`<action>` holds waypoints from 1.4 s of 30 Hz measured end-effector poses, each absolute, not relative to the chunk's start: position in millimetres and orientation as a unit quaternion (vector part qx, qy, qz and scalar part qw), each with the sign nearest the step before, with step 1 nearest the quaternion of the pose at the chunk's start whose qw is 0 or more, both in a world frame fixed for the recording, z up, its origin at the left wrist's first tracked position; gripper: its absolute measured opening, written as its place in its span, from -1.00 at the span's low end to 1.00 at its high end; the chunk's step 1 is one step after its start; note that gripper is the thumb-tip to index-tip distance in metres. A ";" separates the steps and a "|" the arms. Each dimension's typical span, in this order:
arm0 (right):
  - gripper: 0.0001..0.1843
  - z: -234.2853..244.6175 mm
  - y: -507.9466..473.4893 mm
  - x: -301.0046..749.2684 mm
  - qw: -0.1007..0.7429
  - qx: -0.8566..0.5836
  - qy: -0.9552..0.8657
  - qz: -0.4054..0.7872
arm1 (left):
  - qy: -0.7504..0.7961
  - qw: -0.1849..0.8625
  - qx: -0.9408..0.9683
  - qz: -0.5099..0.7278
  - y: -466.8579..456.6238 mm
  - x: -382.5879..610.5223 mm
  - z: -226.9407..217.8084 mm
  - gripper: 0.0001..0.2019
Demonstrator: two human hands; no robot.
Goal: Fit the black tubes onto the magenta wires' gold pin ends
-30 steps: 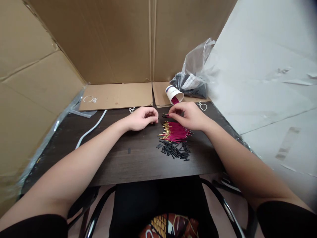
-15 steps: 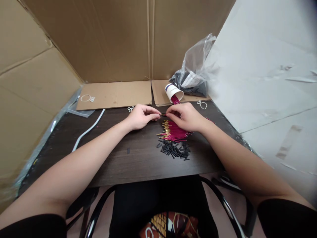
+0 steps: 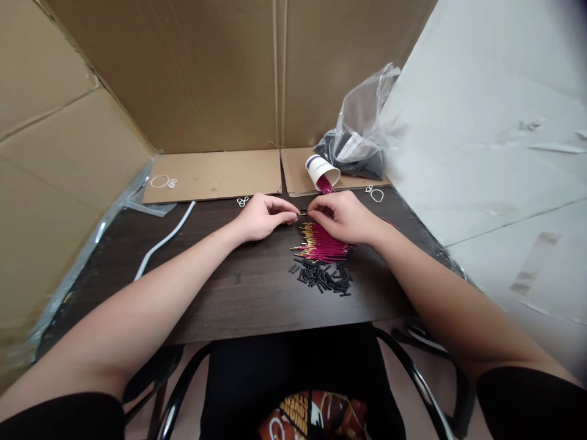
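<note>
My left hand (image 3: pixel 265 217) and my right hand (image 3: pixel 345 215) face each other above the table, fingertips almost meeting. A thin gold-tipped pin (image 3: pixel 302 214) spans the small gap between them. My right hand pinches its wire end, mostly hidden by the fingers. Thumb and forefinger of my left hand are closed at the gold tip; what they hold is too small to make out. Just below my right hand lies a pile of dark red wires (image 3: pixel 328 244) with gold ends pointing left. Short black tubes (image 3: pixel 323 278) are scattered nearer me.
A paper cup (image 3: pixel 316 168) lies tipped over, more red wires at its mouth. Behind it, a clear plastic bag (image 3: pixel 362 137) contains black pieces. Cardboard sheets (image 3: pixel 215 174) line the table's back, with white rubber bands (image 3: pixel 159 181). A pale tube (image 3: pixel 166 238) lies left.
Between my fingertips a gold tip now shows where a darker piece was visible before. Both hands have stayed almost in place.
</note>
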State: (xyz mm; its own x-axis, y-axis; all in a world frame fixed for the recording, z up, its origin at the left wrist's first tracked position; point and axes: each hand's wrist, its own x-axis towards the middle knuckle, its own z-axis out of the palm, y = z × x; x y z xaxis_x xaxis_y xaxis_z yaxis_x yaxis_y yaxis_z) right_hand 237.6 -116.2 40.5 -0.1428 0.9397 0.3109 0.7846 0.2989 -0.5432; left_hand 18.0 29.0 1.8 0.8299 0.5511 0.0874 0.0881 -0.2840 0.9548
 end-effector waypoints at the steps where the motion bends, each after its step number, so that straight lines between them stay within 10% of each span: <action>1: -0.80 39.7 -115.9 237.0 0.304 -0.579 -0.746 0.128 | 0.207 0.558 0.776 0.208 28.2 18.0 1.6 -0.73; 42: -0.81 26.0 -111.4 229.8 0.310 -0.595 -0.728 0.139 | 0.214 0.508 0.801 0.234 12.0 21.1 4.7 -0.77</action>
State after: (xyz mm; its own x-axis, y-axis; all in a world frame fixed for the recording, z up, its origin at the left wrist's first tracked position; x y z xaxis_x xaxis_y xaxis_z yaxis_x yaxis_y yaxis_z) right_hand 229.8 -111.4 26.0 -0.0992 0.9527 0.2872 0.7804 0.2536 -0.5715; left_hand 21.1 12.0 4.7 0.7995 0.5798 0.1569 0.1052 -0.3923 0.9138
